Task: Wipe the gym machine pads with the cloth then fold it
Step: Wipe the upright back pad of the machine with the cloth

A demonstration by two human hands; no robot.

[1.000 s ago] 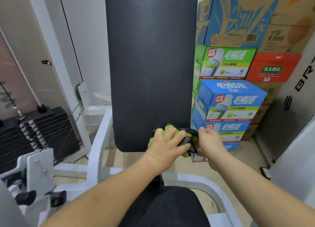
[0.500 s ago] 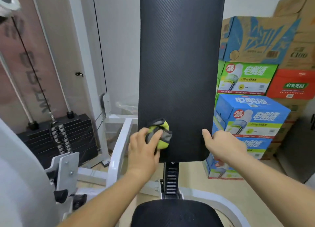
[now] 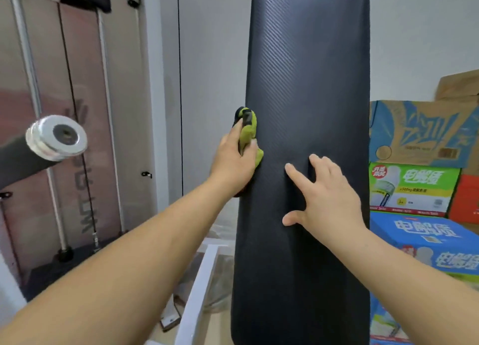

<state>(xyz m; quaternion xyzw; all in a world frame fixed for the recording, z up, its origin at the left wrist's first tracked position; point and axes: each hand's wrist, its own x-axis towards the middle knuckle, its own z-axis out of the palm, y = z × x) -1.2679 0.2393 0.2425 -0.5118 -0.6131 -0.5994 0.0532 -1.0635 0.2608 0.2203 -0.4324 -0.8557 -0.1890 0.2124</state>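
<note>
The black upright back pad [image 3: 311, 98] of the gym machine fills the middle of the view from 12 o'clock down to 6 o'clock, and its textured face catches the light near the top. At 3 to 5 o'clock of it stand stacked drink cartons [image 3: 414, 186] in brown, green, orange and blue. At 9 to 11 o'clock, in front of a pinkish panel, run the steel guide rods [image 3: 26, 59] and a dark cable. A white frame tube [image 3: 199, 292] slants up at 7 o'clock, just beside the pad's lower left edge. A chrome end cap [image 3: 58, 137] on a dark padded bar juts in at 9 o'clock.

The right hand [image 3: 329, 196] lies flat on the pad's face just right of centre, with its fingers spread and straight and nothing in it. The left hand [image 3: 233, 160], at its 9 o'clock, is on the pad's left edge. It grips the bunched yellow-green and black cloth [image 3: 248, 129] and presses it against that edge, and the cloth sticks out above the fingers.
</note>
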